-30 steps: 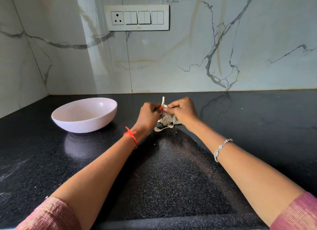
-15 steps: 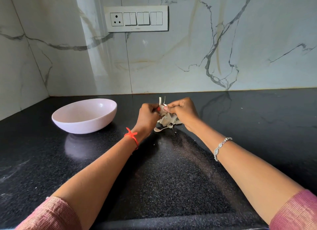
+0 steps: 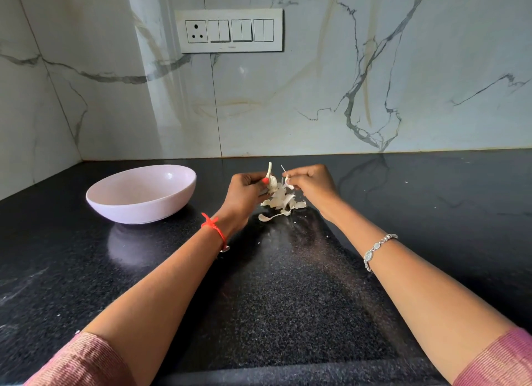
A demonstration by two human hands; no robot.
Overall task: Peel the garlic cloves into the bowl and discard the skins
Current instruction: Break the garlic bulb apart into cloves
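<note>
Black speckled countertop [image 3: 431,213] under left hand [image 3: 244,192] and right hand [image 3: 312,184]; glossy, mirrors wall veins to right of right hand. White marble backsplash [image 3: 316,97], grey and tan veins, beyond both hands. White switch panel [image 3: 230,31] on it, high above left hand: 1 socket, 3 switch pairs. Red thread [image 3: 214,227] on wrist behind left hand. Silver bracelet [image 3: 377,247] on forearm behind right hand.

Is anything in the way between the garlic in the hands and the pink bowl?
Nothing visible. The left hand holds the garlic; only bare counter lies between it and the bowl on its left. The right hand pinches a skin strip. The peeled skins lie below the hands, off that path.
</note>
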